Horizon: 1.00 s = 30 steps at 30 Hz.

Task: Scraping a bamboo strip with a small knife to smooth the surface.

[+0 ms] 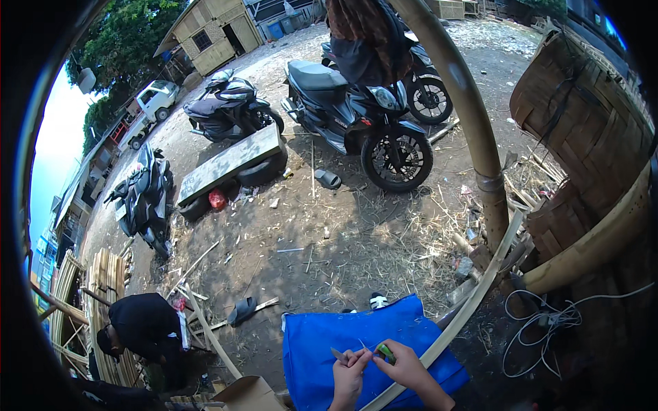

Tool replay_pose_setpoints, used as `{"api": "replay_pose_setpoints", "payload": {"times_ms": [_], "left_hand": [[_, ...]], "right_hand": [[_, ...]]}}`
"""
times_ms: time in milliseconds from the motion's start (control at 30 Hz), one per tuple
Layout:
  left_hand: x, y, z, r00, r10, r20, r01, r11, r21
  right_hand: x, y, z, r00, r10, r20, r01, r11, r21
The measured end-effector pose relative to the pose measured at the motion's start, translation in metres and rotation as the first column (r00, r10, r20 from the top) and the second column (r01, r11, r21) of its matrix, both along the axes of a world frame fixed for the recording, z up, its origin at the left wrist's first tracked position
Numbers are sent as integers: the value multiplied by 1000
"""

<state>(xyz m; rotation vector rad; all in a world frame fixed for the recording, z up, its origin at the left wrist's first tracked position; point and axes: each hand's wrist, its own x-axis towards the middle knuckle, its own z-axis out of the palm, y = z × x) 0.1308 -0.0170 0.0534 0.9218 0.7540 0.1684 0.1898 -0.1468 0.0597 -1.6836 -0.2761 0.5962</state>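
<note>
At the lower middle, my left hand (348, 377) is closed, fingers pinched, with a small flat greyish piece (338, 355) sticking out on its left side. Its exact kind is too small to make out. Close beside it, fingertips almost meeting, my right hand (406, 372) is wrapped round a bright green handle (386, 353); what tool it belongs to is hidden. A thin pale sliver (363, 344) rises between the two hands. Both hands are above a blue sheet (312, 349). A long split bamboo strip (473, 301) slants past my right forearm.
A bamboo post (480, 137) stands at the right, near a tangled white cable (541, 335). An open cardboard box (250, 397) is at lower left, close to a bent-over person (140, 325). Several motorbikes (343, 109) and a plank bench (233, 164) stand farther off.
</note>
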Motion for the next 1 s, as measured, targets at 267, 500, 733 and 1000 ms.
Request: {"api": "replay_pose_setpoints", "payload": {"times_ms": [267, 500, 733, 1000], "left_hand": [[17, 27, -16, 998, -61, -9, 61, 997, -48], [-19, 38, 12, 980, -112, 164, 111, 994, 13], [-75, 32, 40, 936, -220, 275, 218, 975, 37], [-132, 26, 80, 902, -203, 380, 159, 977, 146]], "right_hand": [[27, 23, -3, 999, 26, -28, -28, 995, -96], [-7, 37, 22, 996, 91, 5, -91, 995, 30], [-57, 20, 54, 976, 212, 42, -216, 964, 157], [-114, 18, 92, 960, 264, 97, -280, 930, 239]]}}
